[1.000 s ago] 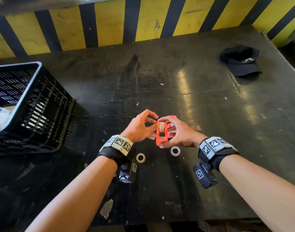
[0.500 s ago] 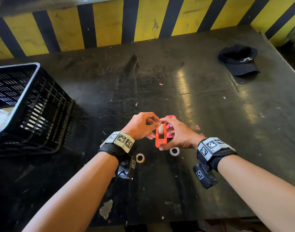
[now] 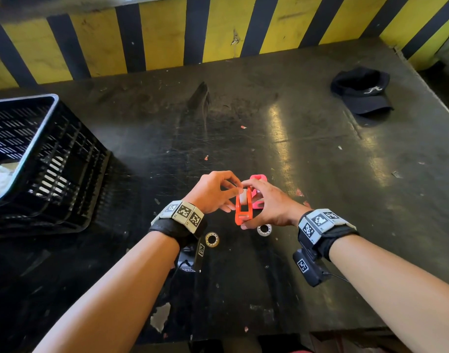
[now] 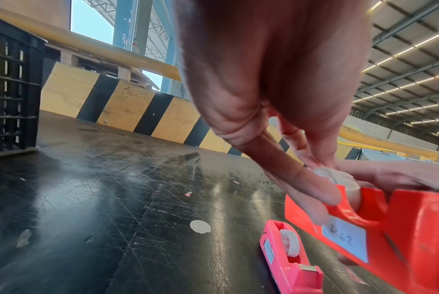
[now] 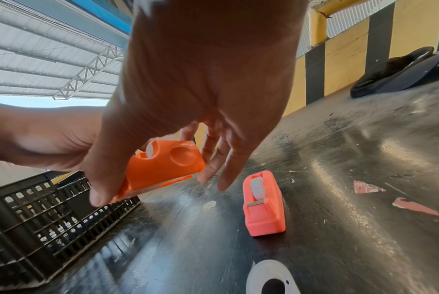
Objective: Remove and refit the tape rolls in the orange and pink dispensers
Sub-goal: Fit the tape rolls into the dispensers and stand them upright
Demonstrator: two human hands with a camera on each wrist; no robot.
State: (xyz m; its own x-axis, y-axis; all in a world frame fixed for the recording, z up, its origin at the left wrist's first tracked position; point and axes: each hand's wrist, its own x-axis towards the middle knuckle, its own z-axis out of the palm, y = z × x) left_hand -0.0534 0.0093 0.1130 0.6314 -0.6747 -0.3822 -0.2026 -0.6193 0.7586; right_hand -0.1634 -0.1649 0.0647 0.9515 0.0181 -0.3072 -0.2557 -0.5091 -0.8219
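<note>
My right hand (image 3: 254,205) grips the orange dispenser (image 3: 243,211) and holds it tilted above the table, thumb at its near end. My left hand (image 3: 234,193) pinches the white tape roll (image 4: 339,180) that sits in the orange dispenser (image 4: 394,230); whether the roll is fully seated I cannot tell. The pink dispenser (image 5: 263,204) stands on the table just beyond, with its own roll (image 5: 257,188) inside; in the head view the pink dispenser (image 3: 259,178) is half hidden behind my right hand. Two loose tape rolls lie near my wrists, one yellowish (image 3: 212,239) and one white (image 3: 264,229).
A black slatted crate (image 3: 40,161) stands at the table's left. A black cap (image 3: 361,93) lies at the back right. A yellow-and-black striped wall (image 3: 218,31) closes off the far edge. Paper scraps (image 5: 414,205) dot the dark table (image 3: 320,161).
My left hand's fingers, spread beside the orange dispenser a second ago, have curled in and now pinch the roll at its top. The right hand keeps its hold.
</note>
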